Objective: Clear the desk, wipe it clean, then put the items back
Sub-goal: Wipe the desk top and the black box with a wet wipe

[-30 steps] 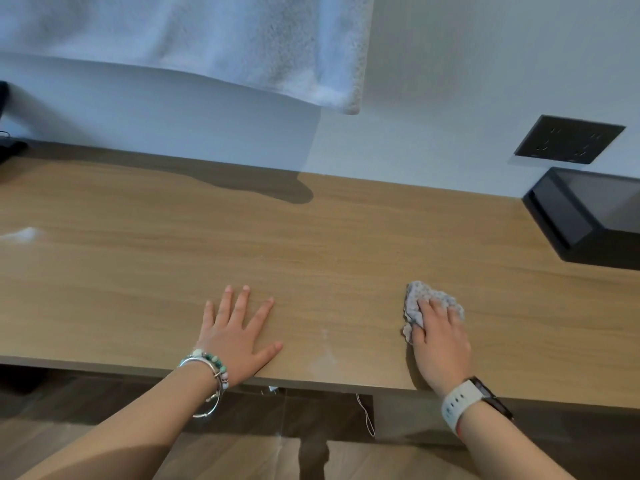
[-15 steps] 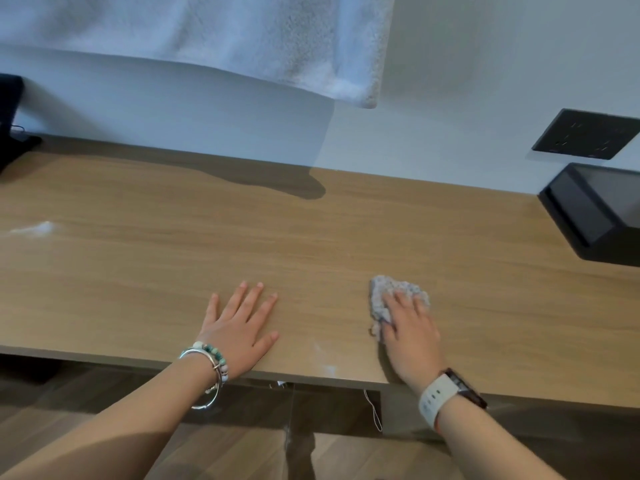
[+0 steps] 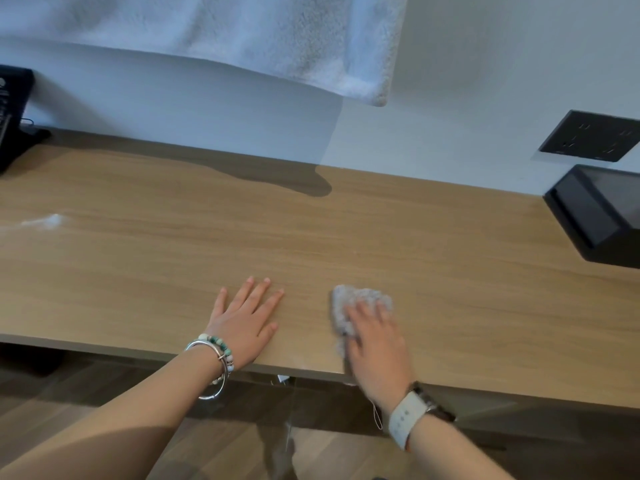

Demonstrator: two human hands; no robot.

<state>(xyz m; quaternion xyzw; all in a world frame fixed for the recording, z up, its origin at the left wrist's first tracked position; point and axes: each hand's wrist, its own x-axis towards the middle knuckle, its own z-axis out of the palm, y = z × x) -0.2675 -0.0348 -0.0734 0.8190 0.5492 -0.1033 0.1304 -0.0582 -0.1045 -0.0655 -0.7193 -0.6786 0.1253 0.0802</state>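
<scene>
Desk [image 3: 450,271] of light wood fills the head view, running left to right against a pale wall. The left hand [image 3: 244,322] lies flat near the front edge, palm down, fingers straight and spread, holding nothing; bracelets [image 3: 216,351] circle its wrist. Just to its right, apart from it, the right hand [image 3: 375,348] presses a small grey cloth [image 3: 346,299] onto the desk close to the front edge. Its fingers lie stretched over the top of the crumpled cloth rather than closed round it, though the hand is blurred, so the thumb cannot be made out. A white-strapped watch [image 3: 407,419] sits on that wrist. A white smear [image 3: 45,221] marks the wood near the left edge. A black box [image 3: 595,213] stands at the back right corner, below a dark socket panel [image 3: 592,136] on the wall. Another black object [image 3: 10,112] stands at the back left corner, cut off by the frame. A white towel [image 3: 242,32] hangs above the back edge.
</scene>
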